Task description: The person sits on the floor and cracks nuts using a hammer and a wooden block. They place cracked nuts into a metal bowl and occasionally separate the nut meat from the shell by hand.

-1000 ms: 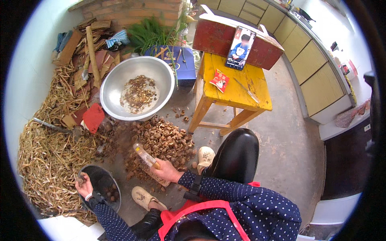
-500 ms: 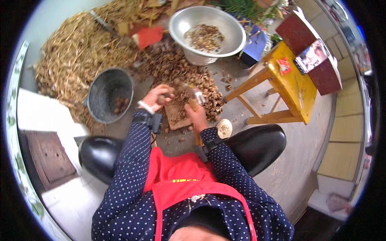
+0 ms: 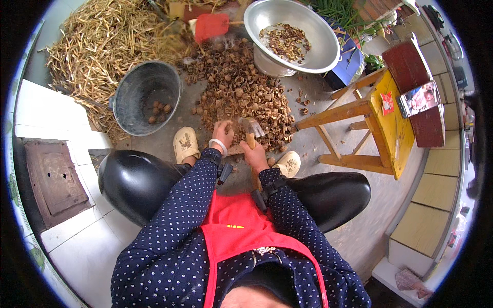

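My right hand (image 3: pixel 254 155) is closed around the wooden handle of a hammer (image 3: pixel 251 128), whose metal head is raised over a wooden board (image 3: pixel 235 149). Beside it my left hand (image 3: pixel 222 133) is low over the board, its fingers curled together around a walnut that they mostly hide. Just beyond both hands spreads a heap of cracked walnut shells (image 3: pixel 249 95). To the left stands a dark bucket (image 3: pixel 123 97) with several whole walnuts (image 3: pixel 160 110) at its bottom. Farther back, a wide metal basin (image 3: pixel 324 49) holds shelled kernels (image 3: pixel 287 42).
A yellow wooden stool (image 3: pixel 382 120) stands at the right, with a phone (image 3: pixel 418 99) and a dark red box-like thing on top. Dry straw (image 3: pixel 102 46) fills the far left, near a red scoop-like thing (image 3: pixel 211 26). My clogs (image 3: pixel 185 143) flank the board.
My left hand has come down and right, from beside the board to over it, with the walnut. The hammer remains in my right hand. The whole view has shifted, showing the left clog.
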A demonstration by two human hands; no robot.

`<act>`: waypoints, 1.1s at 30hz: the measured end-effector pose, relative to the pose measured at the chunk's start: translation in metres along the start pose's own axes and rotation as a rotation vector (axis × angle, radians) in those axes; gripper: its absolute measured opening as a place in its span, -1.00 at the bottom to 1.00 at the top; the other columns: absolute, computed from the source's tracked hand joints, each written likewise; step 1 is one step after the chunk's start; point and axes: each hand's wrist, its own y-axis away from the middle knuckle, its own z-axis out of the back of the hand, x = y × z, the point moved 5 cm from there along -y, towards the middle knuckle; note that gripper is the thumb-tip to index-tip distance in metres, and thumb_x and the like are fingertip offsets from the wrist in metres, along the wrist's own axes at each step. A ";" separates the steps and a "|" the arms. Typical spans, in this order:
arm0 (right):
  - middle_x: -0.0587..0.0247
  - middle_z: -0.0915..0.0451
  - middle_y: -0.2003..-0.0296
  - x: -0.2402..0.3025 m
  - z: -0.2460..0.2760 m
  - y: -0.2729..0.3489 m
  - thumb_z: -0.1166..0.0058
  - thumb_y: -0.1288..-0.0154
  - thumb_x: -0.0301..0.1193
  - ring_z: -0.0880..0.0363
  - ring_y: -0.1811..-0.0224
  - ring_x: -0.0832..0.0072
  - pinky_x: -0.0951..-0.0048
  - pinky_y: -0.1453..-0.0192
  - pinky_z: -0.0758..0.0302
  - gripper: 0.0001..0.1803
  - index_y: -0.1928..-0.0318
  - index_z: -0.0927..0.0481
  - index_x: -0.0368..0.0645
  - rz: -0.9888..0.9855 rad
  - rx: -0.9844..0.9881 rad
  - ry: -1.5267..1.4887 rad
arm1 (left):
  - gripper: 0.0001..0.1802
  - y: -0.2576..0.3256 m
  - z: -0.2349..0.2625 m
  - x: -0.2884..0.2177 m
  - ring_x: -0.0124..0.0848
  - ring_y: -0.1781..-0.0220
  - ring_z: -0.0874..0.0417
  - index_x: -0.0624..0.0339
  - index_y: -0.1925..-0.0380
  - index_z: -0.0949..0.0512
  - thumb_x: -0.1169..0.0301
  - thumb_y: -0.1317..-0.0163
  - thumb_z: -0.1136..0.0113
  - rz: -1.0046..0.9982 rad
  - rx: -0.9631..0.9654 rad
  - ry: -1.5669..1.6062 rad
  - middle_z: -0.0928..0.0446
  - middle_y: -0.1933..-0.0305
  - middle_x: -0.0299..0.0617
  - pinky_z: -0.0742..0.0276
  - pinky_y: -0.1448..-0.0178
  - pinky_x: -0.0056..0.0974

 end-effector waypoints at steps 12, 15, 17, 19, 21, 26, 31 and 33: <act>0.16 -0.57 0.51 0.001 -0.026 -0.006 -0.14 -0.22 -0.07 -0.54 0.51 0.33 0.31 0.42 -0.43 -0.55 0.23 -0.53 -0.29 -0.076 0.037 0.113 | -0.60 0.003 -0.003 0.011 -0.03 -0.07 -0.47 0.18 0.11 -0.51 0.33 -0.03 -0.34 0.200 0.047 -0.127 -0.45 0.00 -0.01 -0.44 -0.11 -0.09; 0.08 -0.58 0.49 0.022 -0.024 -0.003 -0.07 -0.29 -0.06 -0.57 0.50 0.28 0.31 0.43 -0.44 -0.53 0.15 -0.50 -0.29 0.177 -0.081 0.284 | -0.59 0.001 -0.001 0.010 -0.03 -0.06 -0.47 0.18 0.15 -0.52 0.33 0.03 -0.37 0.200 -0.066 -0.110 -0.46 0.03 -0.02 -0.44 -0.09 -0.11; 0.04 -0.58 0.49 0.034 -0.024 0.003 -0.01 -0.33 -0.06 -0.58 0.48 0.25 0.27 0.40 -0.44 -0.53 0.11 -0.47 -0.29 0.276 -0.109 0.154 | -0.59 0.001 -0.001 0.013 -0.02 -0.04 -0.47 0.18 0.16 -0.52 0.33 0.05 -0.38 0.179 -0.094 -0.075 -0.46 0.05 -0.02 -0.44 -0.08 -0.10; 0.06 -0.57 0.48 0.041 -0.024 0.005 0.05 -0.37 -0.08 -0.57 0.45 0.27 0.26 0.36 -0.45 -0.54 0.09 -0.46 -0.28 0.275 -0.092 0.091 | -0.59 -0.001 -0.003 0.016 -0.01 -0.02 -0.48 0.19 0.18 -0.52 0.33 0.06 -0.37 0.152 -0.068 -0.055 -0.47 0.07 0.00 -0.44 -0.07 -0.10; 0.12 -0.56 0.48 0.044 -0.026 0.006 0.11 -0.41 -0.11 -0.54 0.41 0.34 0.29 0.30 -0.45 -0.57 0.08 -0.46 -0.27 0.258 -0.035 0.061 | -0.58 -0.001 -0.002 0.018 0.02 0.01 -0.49 0.22 0.18 -0.53 0.36 0.08 -0.38 0.137 -0.082 -0.038 -0.47 0.12 0.04 -0.44 -0.06 -0.08; -0.17 -0.57 0.44 0.041 -0.030 0.002 0.09 -0.35 0.00 -0.59 0.34 -0.06 0.11 0.27 -0.47 -0.49 0.20 -0.43 -0.29 0.137 -0.082 0.398 | -0.58 -0.004 -0.003 0.022 0.02 0.04 -0.49 0.26 0.19 -0.56 0.39 0.11 -0.40 0.180 -0.058 -0.043 -0.47 0.12 0.07 -0.45 -0.05 -0.07; -0.14 -0.58 0.45 0.047 -0.026 0.008 0.08 -0.37 -0.08 -0.60 0.34 -0.03 0.11 0.29 -0.46 -0.55 0.18 -0.43 -0.31 0.235 -0.112 0.204 | -0.59 -0.003 -0.005 0.022 0.01 0.05 -0.50 0.26 0.19 -0.56 0.36 0.08 -0.38 0.117 -0.087 -0.106 -0.48 0.13 0.06 -0.45 -0.06 -0.08; -0.14 -0.58 0.46 0.046 -0.027 0.011 0.08 -0.37 -0.09 -0.60 0.34 -0.03 0.11 0.30 -0.46 -0.56 0.18 -0.44 -0.31 0.281 -0.074 0.144 | -0.59 -0.003 -0.009 0.026 0.01 0.05 -0.50 0.26 0.19 -0.57 0.37 0.08 -0.39 0.145 -0.072 -0.060 -0.48 0.13 0.05 -0.44 -0.06 -0.08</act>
